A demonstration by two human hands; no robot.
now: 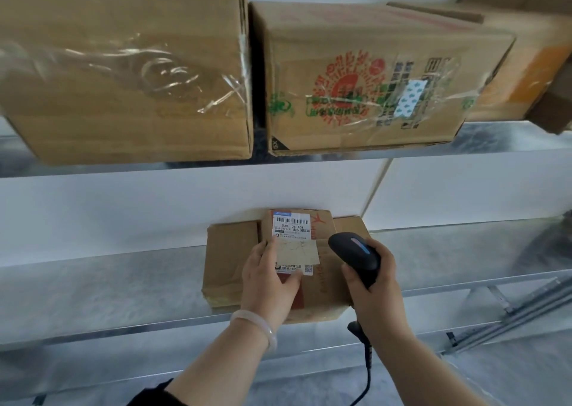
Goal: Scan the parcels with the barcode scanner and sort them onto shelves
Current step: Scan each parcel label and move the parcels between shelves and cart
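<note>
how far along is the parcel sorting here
Done: taped brown cardboard boxes sit on the upper metal shelf. In hand: left hand rests on a small brown cardboard parcel on the lower shelf; right hand grips the black barcode scanner by its white label. Left: unclear, no other parcels in view.

A white wall (123,213) fills the background, with a slanted seam (376,189) running down it right of centre. A pale, translucent bangle (263,325) circles one wrist. A black sleeve cuff (154,395) shows at the bottom edge. Slotted metal rails (510,316) show at lower right.
</note>
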